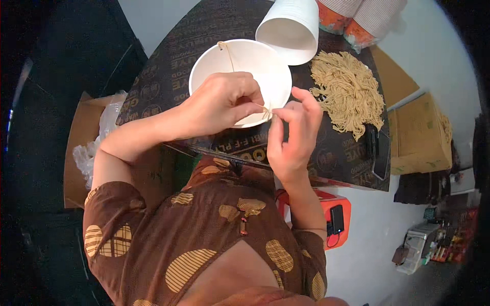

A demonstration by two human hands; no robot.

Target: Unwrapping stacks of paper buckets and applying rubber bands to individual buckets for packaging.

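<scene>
A white bowl (275,66) stands on the dark printed table, tilted toward me. A beige string (226,50) passes through a hole at its far left rim and hangs down inside. Over the bowl's near side, my left hand (219,104) pinches a piece of beige string. My right hand (296,132) is closed on the same string at the near right rim, where strands cross in what looks like a loop or knot (267,110). Its forefinger is raised. A pile of cut beige strings (349,92) lies right of the bowl.
Nested white bowls (288,33) lie on their side behind the bowl, with wrapped stacks of orange-and-white containers (337,15) beyond. A dark phone-like object (378,158) rests at the table's right edge. Cardboard boxes (421,132) flank the table; an orange stool (344,204) stands below.
</scene>
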